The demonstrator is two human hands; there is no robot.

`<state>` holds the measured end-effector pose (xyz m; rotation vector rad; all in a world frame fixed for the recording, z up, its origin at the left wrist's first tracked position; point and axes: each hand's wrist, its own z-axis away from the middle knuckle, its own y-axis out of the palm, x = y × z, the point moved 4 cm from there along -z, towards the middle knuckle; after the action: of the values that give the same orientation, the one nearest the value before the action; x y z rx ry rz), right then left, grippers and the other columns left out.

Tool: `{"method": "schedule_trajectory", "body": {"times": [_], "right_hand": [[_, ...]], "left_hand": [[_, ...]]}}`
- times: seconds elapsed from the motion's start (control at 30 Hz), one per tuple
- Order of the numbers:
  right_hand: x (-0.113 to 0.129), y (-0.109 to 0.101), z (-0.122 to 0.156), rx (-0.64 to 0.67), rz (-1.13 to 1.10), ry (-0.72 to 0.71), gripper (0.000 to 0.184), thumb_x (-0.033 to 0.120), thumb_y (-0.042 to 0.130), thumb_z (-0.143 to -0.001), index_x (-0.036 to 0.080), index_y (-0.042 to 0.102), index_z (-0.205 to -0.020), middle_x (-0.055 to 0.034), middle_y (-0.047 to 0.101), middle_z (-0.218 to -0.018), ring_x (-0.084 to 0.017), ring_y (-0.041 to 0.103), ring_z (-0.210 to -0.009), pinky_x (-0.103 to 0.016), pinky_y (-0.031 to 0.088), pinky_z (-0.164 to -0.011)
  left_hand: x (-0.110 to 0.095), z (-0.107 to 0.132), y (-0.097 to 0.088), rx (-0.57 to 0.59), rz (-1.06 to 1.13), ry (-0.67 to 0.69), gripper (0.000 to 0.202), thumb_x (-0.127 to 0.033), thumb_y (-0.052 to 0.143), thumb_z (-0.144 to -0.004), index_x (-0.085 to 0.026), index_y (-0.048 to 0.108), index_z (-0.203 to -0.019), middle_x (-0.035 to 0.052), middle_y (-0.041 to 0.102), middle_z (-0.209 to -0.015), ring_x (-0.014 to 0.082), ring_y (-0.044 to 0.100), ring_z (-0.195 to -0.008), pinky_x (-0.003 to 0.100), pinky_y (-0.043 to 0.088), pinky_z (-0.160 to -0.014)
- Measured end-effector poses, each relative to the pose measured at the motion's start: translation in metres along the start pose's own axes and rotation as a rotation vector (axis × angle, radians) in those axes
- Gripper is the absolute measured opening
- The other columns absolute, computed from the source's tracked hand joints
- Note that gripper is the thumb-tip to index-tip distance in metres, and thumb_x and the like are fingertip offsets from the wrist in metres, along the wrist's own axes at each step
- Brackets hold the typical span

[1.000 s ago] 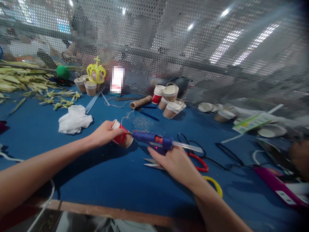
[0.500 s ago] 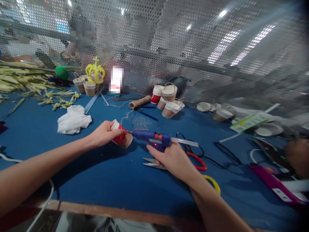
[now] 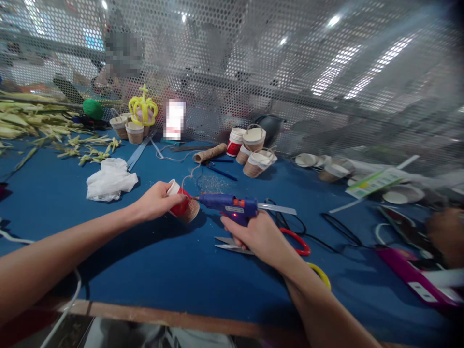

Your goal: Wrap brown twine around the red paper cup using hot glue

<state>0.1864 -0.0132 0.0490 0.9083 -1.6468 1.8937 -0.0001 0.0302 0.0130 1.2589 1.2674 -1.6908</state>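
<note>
My left hand [image 3: 161, 199] is closed around a red and white paper cup [image 3: 178, 209], tilted on its side just above the table. Twine covers the cup's lower end, and a strand runs from it up to a twine roll [image 3: 210, 153]. In my right hand [image 3: 257, 233] is a blue hot glue gun [image 3: 228, 205], its small light glowing red and a clear glue stick [image 3: 277, 209] out of its back. The nozzle points left, at or very close to the cup's side; contact is hard to tell. Scissors [image 3: 232, 245] lie partly hidden under my right hand.
Twine-wrapped cups [image 3: 258, 164] stand beyond the roll. A crumpled white cloth [image 3: 110, 179] lies left, near dried husks [image 3: 32, 116] and a yellow crown [image 3: 144, 108]. At right are a purple power strip [image 3: 402, 270] and another person's hand [image 3: 447, 234]. Perforated metal sheeting [image 3: 290, 72] rises behind.
The glue gun has shifted very slightly to the right, with its rear end tipped a little differently. My left hand and the cup have stayed almost still.
</note>
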Motion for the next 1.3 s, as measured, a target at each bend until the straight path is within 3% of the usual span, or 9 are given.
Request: {"method": "schedule_trajectory", "body": {"times": [0.13,0.27,0.4,0.67,0.93,1.3], "right_hand": [[0.005,0.002,0.005,-0.026,0.166,-0.192,0.032,0.025,0.046,-0.076,0.021,0.04,-0.045,0.0045,0.046,-0.035,-0.01,0.046,-0.032,-0.022,0.042,-0.04],[0.01,0.003,0.009,-0.068,0.35,-0.38,0.017,0.018,0.046,-0.073,0.019,0.056,-0.06,0.0015,0.049,-0.042,-0.013,0.049,-0.041,-0.025,0.037,-0.042],[0.017,0.005,0.014,-0.099,0.541,-0.51,0.019,0.016,0.042,-0.074,0.018,0.06,-0.068,-0.0023,0.052,-0.05,-0.016,0.05,-0.048,-0.026,0.036,-0.045],[0.013,0.009,0.015,-0.117,0.483,-0.444,0.013,0.016,0.044,-0.075,0.018,0.054,-0.067,-0.0046,0.059,-0.067,-0.017,0.054,-0.059,-0.027,0.04,-0.054],[0.01,0.012,0.016,-0.066,0.376,-0.4,0.011,0.013,0.044,-0.075,0.02,0.047,-0.068,0.0,0.056,-0.064,-0.013,0.05,-0.055,-0.025,0.039,-0.053],[0.006,0.014,0.016,-0.034,0.366,-0.371,0.012,0.014,0.044,-0.076,0.02,0.043,-0.065,0.0017,0.054,-0.061,-0.012,0.049,-0.054,-0.024,0.037,-0.053]], "left_hand": [[0.001,-0.002,0.0,-0.017,0.011,-0.011,0.028,-0.037,0.054,-0.066,-0.01,0.063,-0.069,0.0008,0.057,-0.055,0.0102,0.045,-0.048,0.021,0.031,-0.046],[0.004,-0.004,-0.001,-0.035,0.025,-0.015,0.027,-0.032,0.051,-0.068,-0.01,0.066,-0.072,0.0027,0.061,-0.057,0.0117,0.05,-0.049,0.022,0.034,-0.046],[0.008,-0.006,-0.001,-0.043,0.057,-0.027,0.026,-0.029,0.049,-0.067,-0.01,0.067,-0.071,0.0022,0.062,-0.055,0.0125,0.052,-0.048,0.022,0.036,-0.046],[0.009,-0.006,0.0,-0.034,0.099,-0.049,0.023,-0.027,0.048,-0.068,-0.012,0.064,-0.065,0.0031,0.062,-0.055,0.0128,0.052,-0.048,0.022,0.035,-0.044],[0.01,-0.007,-0.001,-0.072,0.101,-0.064,0.021,-0.029,0.049,-0.066,-0.016,0.05,-0.05,-0.0039,0.043,-0.043,0.0081,0.037,-0.04,0.021,0.025,-0.041],[0.013,-0.008,-0.001,-0.076,0.108,-0.069,0.021,-0.03,0.05,-0.068,-0.015,0.052,-0.053,-0.0032,0.046,-0.045,0.0077,0.038,-0.041,0.02,0.026,-0.041]]}}
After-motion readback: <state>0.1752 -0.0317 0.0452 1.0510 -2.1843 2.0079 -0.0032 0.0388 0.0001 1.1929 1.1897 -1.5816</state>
